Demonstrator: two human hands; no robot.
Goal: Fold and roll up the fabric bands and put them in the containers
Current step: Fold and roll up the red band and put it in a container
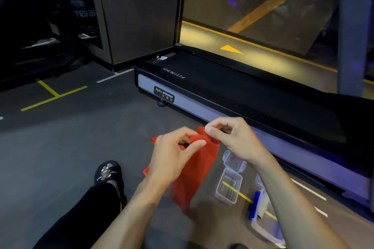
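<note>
Both hands pinch the top edge of a red fabric band [194, 168], the left hand [174, 153] at its left, the right hand [232, 139] at its right corner; the band hangs (creased) above the floor; just right stand an open clear container [228, 187] and a blue-clipped container [263, 220], beside a treadmill [222, 91].

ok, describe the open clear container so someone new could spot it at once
Start at the treadmill on the right; on the floor beside its near edge lie plastic boxes. The clear container stands open just right of the hanging red band, with a yellow floor line showing through it. Unlike the box nearer the viewer, it has no blue latch.
</note>
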